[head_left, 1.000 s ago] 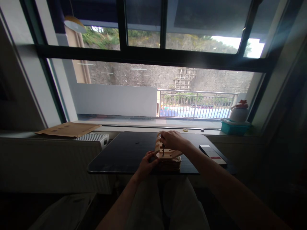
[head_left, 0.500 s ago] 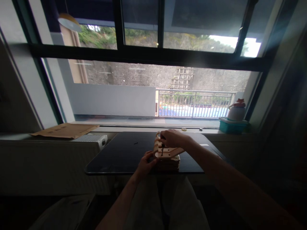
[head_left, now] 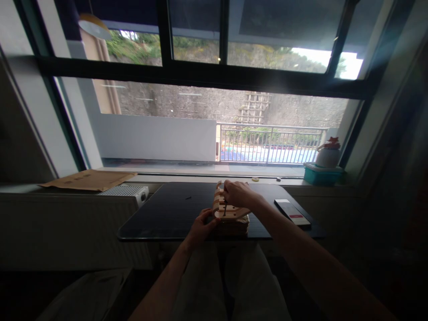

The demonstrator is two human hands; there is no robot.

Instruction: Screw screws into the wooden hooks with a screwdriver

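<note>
A pale wooden piece with slats and dark holes [head_left: 238, 215] rests on a thick block that looks like a stack of books or a thick book [head_left: 236, 228] near the table's front edge. My left hand [head_left: 201, 226] is closed around the wooden piece's near left corner. Above it, my right hand [head_left: 239, 193] is wrapped round a screwdriver [head_left: 225, 208], whose handle is mostly hidden by the fingers. The thin shaft points down, its tip at the wood near the left end. Whether a screw sits under the tip is too small to tell.
The dark table [head_left: 150, 220] stands below a wide window. A phone-like flat thing [head_left: 292, 213] lies at its right, and a small dark piece [head_left: 188, 198] at its left. A brown envelope [head_left: 88, 179] lies over the radiator [head_left: 125, 191]. A teal box [head_left: 323, 174] stands on the sill.
My right forearm has shifted left and down, uncovering the phone-like thing on the table. My right hand has turned slightly on the screwdriver. My left hand keeps its hold.
</note>
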